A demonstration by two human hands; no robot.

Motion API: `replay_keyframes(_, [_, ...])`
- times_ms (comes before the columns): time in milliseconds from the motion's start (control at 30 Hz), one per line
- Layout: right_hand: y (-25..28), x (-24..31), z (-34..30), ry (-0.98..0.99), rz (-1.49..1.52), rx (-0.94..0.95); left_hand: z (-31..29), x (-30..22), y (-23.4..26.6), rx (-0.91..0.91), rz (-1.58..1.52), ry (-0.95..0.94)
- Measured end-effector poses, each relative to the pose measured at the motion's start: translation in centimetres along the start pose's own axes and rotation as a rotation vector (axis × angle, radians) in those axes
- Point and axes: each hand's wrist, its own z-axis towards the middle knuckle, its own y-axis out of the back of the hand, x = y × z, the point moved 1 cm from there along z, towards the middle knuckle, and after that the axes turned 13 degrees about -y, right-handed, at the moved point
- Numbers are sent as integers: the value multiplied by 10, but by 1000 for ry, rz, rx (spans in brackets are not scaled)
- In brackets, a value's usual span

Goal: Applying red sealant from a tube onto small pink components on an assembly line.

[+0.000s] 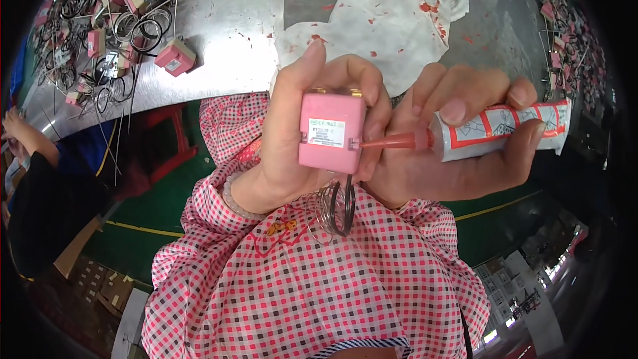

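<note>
My left hand point(286, 126) is closed round a small pink box-shaped thermostat point(325, 110), its white label facing up. Brass-coloured terminals stick out at its far edge, and a coil of black and bare metal tubing point(342, 209) hangs from its near side. In my right hand point(458, 159) lies a silver and red glue tube point(498, 131), gripped by the fingers and thumb. The tube's red tapered nozzle point(399, 140) points left, and its tip meets the small slot on the thermostat's right side. The fingers behind the thermostat are partly hidden.
Many pink thermostats with coiled tubes point(100, 43) are heaped at the far left of the metal table point(232, 46). More thermostats point(561, 60) lie at the far right. A white cloth point(372, 26) with red smears lies beyond my hands. Another person's arm point(30, 136) shows at left.
</note>
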Motion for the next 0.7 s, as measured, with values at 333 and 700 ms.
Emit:
replay_keyframes(333, [1,1,1,-21,-83,83,3,-1,-5,-14,105,-3])
replay_keyframes(700, [0,-3,3,-22,-87,93,5,-2,-10,-73,202,-5])
